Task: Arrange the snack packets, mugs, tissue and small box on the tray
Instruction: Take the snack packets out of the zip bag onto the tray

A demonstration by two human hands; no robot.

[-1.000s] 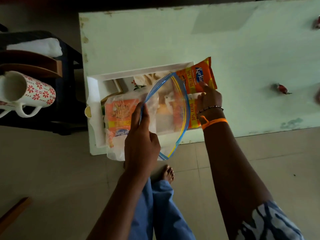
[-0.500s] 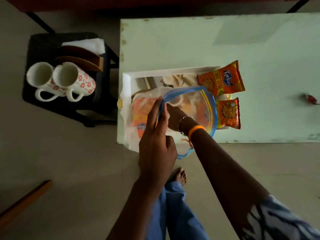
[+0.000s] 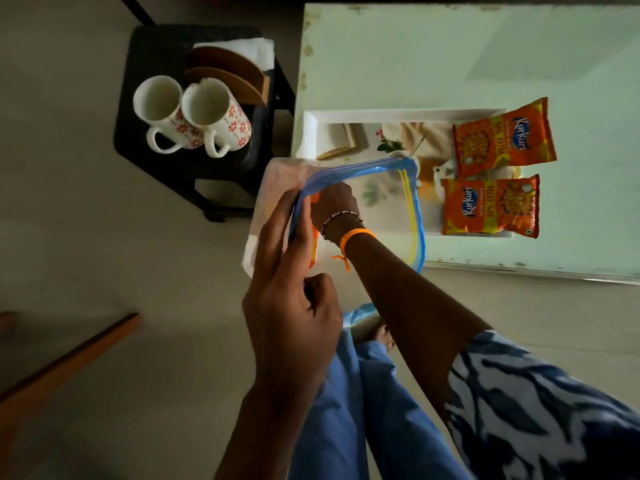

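Note:
My left hand [image 3: 291, 271] pinches the blue rim of a clear zip bag [image 3: 381, 202] and holds its mouth wide. My right hand [image 3: 334, 206] reaches deep inside the bag; its fingers are hidden, and an orange packet edge [image 3: 314, 251] shows beside it. Two orange snack packets [image 3: 502, 136] [image 3: 491, 206] lie on the right end of the white tray [image 3: 398, 116]. Two white mugs with red flowers [image 3: 194, 116] stand on a black stool [image 3: 162, 57] to the left. White tissue [image 3: 256, 50] lies behind a brown holder.
The tray sits at the near left corner of a pale green table [image 3: 485, 46]. A small framed item [image 3: 343, 142] lies in the tray's left part. A wooden plank [image 3: 62, 362] crosses the floor at lower left. My blue trouser legs [image 3: 346, 410] are below.
The second packet now lies on the tray beside the first. My right hand has gone from the tray into the bag and pushed deeper. The view has shifted, showing the stool and both mugs.

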